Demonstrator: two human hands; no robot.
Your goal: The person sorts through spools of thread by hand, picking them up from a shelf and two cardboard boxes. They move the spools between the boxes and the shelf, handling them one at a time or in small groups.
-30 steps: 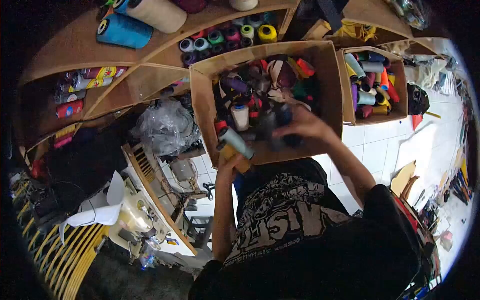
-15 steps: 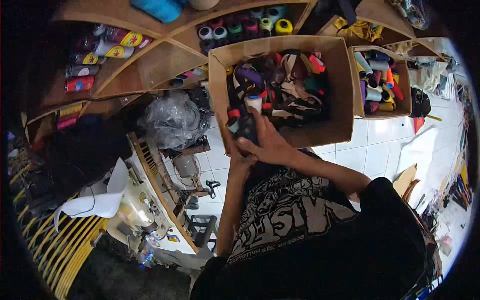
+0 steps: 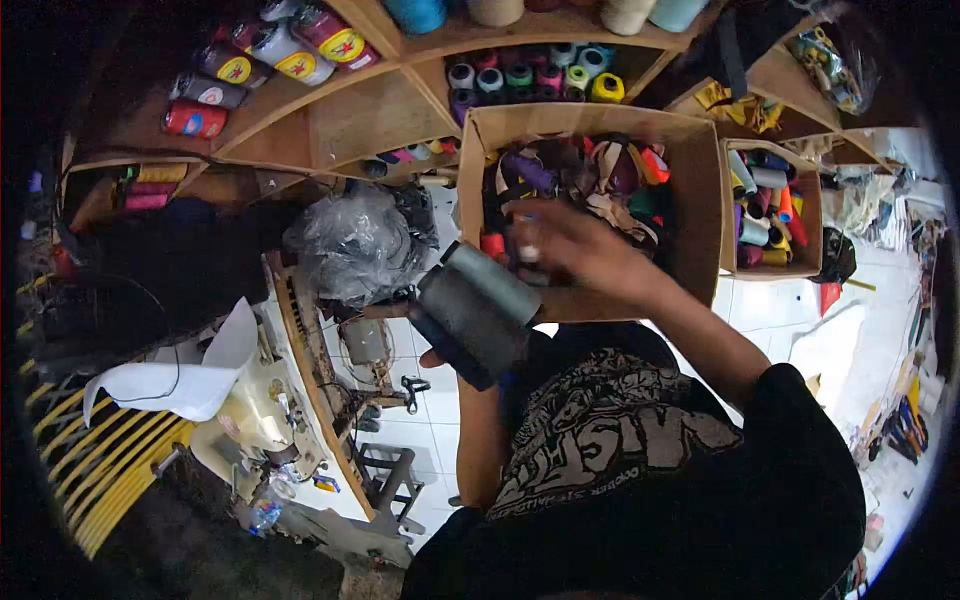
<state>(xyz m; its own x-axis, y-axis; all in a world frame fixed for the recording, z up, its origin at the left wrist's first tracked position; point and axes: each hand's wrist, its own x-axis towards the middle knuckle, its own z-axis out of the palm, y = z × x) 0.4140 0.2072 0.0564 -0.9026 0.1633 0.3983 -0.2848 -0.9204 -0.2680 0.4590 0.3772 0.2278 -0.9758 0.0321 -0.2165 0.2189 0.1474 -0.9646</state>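
Dark thread cones are gathered in my left hand [image 3: 432, 358], which is mostly hidden behind them with only a fingertip showing. A black thread cone [image 3: 468, 320] lies tilted beside a grey-green thread cone [image 3: 492, 283]. My right hand [image 3: 565, 250] is over the near left part of the large cardboard box [image 3: 590, 122], smeared by motion. A small whitish patch shows at its fingers, too blurred to name. Inside the box are a purple spool [image 3: 530, 172], a red spool [image 3: 492, 246] and tangled dark and beige strips.
A smaller cardboard box [image 3: 727, 215] of coloured spools stands to the right. Wooden shelves [image 3: 370, 105] with thread cones run behind. On the left are a clear plastic bag [image 3: 350, 245] and a sewing machine [image 3: 255, 410] on a table. A stool [image 3: 390, 480] stands below.
My hands have parted. The left has drawn the dark cones down toward my body, out of the box. My right hand has moved over the box. The view has shifted slightly.
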